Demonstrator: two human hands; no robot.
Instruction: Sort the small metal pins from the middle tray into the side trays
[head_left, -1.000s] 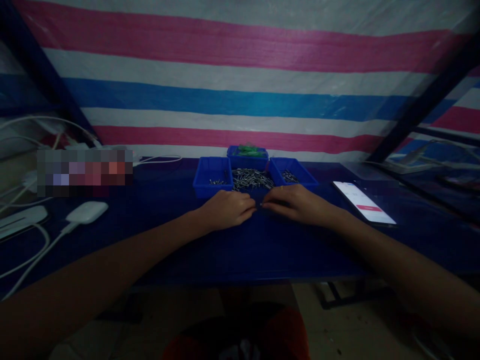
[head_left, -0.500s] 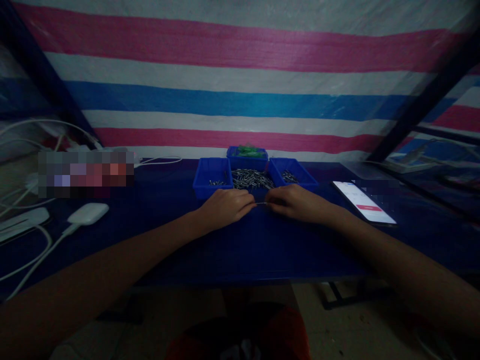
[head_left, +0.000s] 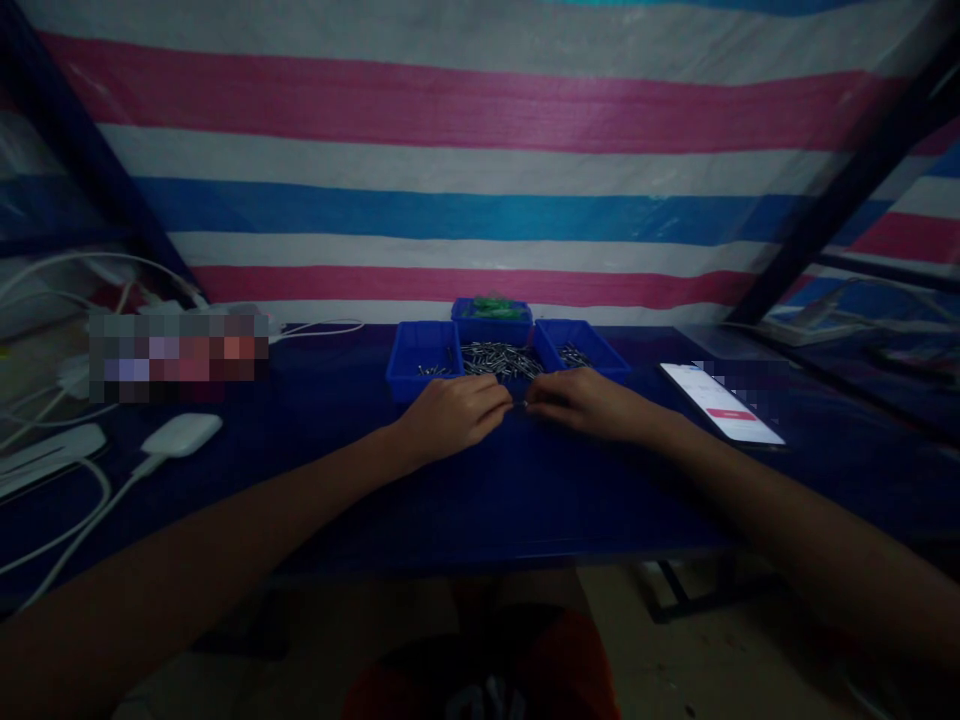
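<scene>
My left hand point(head_left: 459, 412) and my right hand point(head_left: 583, 400) face each other just above the table, fingers closed in a pinch. A small, thin metal piece point(head_left: 520, 404) spans the narrow gap between the fingertips, and both hands grip it. Most of it is hidden by the fingers. Right behind the hands lies a pile of small metal pieces point(head_left: 501, 358), slim and shiny. A blue bin point(head_left: 424, 338) with a few such pieces flanks the pile on the left, and another blue bin point(head_left: 592, 345) holding some stands to its right.
Behind the pile is a blue bin point(head_left: 463, 310) with green items point(head_left: 491, 305). A lit phone point(head_left: 724, 405) lies at the right. On the left are a white charger point(head_left: 182, 435), white cables point(head_left: 90, 530) and a blurred-out patch. A striped sheet point(head_left: 480, 210) hangs behind the blue table point(head_left: 480, 510).
The gap between my fingertips has narrowed a little, and less of the metal piece shows. The view has shifted slightly. Both hands keep their pinch.
</scene>
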